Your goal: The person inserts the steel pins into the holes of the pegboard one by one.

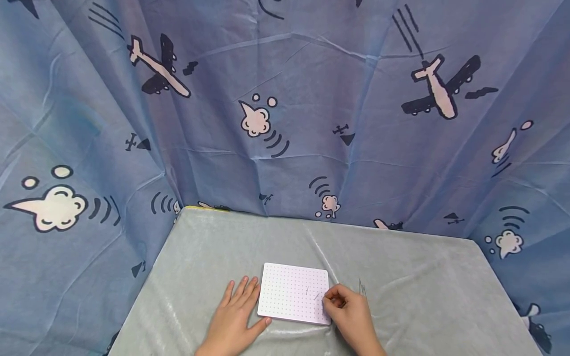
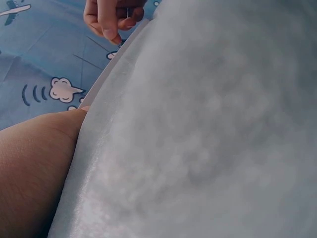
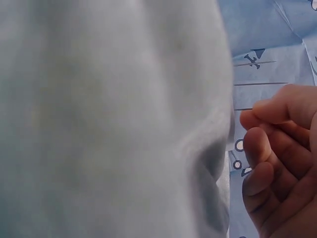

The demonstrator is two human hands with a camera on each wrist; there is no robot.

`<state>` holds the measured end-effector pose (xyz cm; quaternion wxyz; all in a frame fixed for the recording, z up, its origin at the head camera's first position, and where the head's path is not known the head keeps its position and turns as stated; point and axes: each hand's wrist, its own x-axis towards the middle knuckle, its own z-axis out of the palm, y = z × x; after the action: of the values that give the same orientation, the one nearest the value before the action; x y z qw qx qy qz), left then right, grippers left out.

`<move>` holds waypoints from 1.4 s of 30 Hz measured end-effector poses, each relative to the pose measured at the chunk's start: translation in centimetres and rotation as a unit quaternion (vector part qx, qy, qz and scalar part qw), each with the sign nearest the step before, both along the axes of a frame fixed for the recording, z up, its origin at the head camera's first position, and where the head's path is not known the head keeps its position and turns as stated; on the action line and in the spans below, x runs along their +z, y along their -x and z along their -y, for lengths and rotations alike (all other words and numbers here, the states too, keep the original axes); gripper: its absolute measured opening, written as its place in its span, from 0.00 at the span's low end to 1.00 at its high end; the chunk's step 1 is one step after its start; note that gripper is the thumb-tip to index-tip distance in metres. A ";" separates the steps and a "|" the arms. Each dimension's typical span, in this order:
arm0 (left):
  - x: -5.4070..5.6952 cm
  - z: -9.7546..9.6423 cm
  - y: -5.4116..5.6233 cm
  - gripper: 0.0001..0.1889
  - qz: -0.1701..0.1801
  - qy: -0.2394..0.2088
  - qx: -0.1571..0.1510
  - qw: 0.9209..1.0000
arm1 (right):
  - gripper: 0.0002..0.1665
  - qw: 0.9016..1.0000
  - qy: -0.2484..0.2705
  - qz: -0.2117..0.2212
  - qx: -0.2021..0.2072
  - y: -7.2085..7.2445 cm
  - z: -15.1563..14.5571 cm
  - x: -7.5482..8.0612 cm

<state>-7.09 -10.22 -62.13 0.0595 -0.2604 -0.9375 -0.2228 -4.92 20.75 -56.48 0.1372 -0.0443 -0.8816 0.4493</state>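
A white board [image 1: 289, 291] dotted with rows of small holes lies on the cloth between my hands. Two thin needles [image 1: 307, 290] show on its right half; the right wrist view has them sticking out from the board side by side. My right hand [image 1: 352, 314] is at the board's right edge, thumb and forefinger pinching another thin needle [image 3: 242, 109] whose end meets the board. My left hand [image 1: 236, 316] lies flat on the cloth along the board's left side, fingers straight, thumb by the lower left corner. In the left wrist view its fingers are mostly hidden.
Several more thin needles [image 1: 362, 289] are on the cloth just right of the board, beyond my right hand. A grey plush cloth [image 1: 213, 242] with creases covers the table. Behind it hangs a blue curtain [image 1: 303, 163] printed with planes and clouds.
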 end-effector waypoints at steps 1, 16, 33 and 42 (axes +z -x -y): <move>0.0 0.0 0.0 0.47 -0.003 -0.001 -0.001 1.000 | 0.22 1.000 0.000 0.002 0.001 0.0 0.0 0.0; 0.0 -0.1 0.0 0.46 -0.020 0.000 0.000 1.000 | 0.13 1.000 -0.020 -0.015 0.005 0.3 0.3 -0.8; 0.1 0.0 0.0 0.46 -0.018 0.000 -0.002 1.000 | 0.15 0.999 -0.023 0.043 0.022 0.3 0.2 0.3; -0.2 0.1 0.0 0.47 -0.022 0.004 -0.004 1.000 | 0.14 0.997 -0.014 0.068 0.015 0.2 -0.8 0.6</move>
<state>-7.05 -10.34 -62.33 0.0785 -0.2689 -0.9360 -0.2132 -5.10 21.51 -55.90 0.0706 -0.0600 -0.8959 0.4345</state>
